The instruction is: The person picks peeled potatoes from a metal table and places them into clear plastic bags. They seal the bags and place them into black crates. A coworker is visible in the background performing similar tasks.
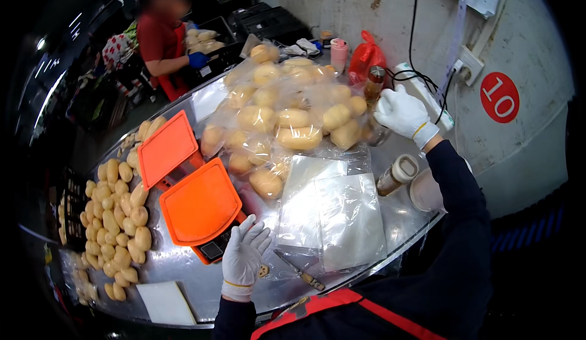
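My left hand (243,256), in a white glove, is open with its fingers apart beside the front orange-topped scale (201,202), and nothing shows in its palm. My right hand (400,113), also in a white glove, reaches out to the far right with its fingers curled. Something clear lies just under those fingers; whether they grip it is hidden. Close by it are a heap of clear plastic bags filled with potatoes (293,119) and a lidded bottle with brownish contents (373,82). Stacks of flat clear plastic bags (351,218) lie between my hands.
Loose potatoes (113,218) cover the table's left side, next to a second orange scale (168,148). Near the front edge lie a wooden-handled tool (308,277) and a white pad (165,302). A drink bottle (398,174) stands at right. A person (162,41) works behind the table.
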Motion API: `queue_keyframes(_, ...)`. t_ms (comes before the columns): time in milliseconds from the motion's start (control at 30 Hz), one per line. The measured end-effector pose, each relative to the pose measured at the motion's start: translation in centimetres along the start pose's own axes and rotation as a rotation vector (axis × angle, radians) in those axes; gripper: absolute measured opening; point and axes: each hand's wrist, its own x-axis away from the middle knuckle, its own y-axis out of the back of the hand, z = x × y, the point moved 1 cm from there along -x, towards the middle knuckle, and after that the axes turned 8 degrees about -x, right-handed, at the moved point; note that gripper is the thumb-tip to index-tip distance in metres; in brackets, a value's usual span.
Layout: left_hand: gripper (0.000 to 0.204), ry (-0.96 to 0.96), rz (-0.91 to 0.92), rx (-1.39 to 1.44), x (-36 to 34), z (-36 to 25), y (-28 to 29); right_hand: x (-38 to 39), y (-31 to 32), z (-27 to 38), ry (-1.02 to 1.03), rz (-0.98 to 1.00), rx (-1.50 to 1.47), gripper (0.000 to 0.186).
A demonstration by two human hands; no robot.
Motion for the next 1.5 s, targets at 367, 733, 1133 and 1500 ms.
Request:
queue_keyframes(367,0.051,-0.281,0.038,0.749,3.2,-3.7,4.2,-0.2,-5.8,-11.4,-0.072,0.099,0.332,0.064)
queue_keyframes(733,0.052,-0.677,0.267,0.84,3.4,-7.0,4.4,17.9,-9.0,31.8,0.856,0.674,-0.938,0.026)
queue_keyframes(1133,0.031,-0.988,-0.012,1.148,18.8,-10.4,17.2,32.4,-11.2,49.7,0.906,0.843,-0.851,0.037)
queue_keyframes(1500,0.028,-1.084,-0.232,1.053,29.4,-12.2,27.6,41.4,-15.5,60.7,0.718,1.273,-1.11,0.025)
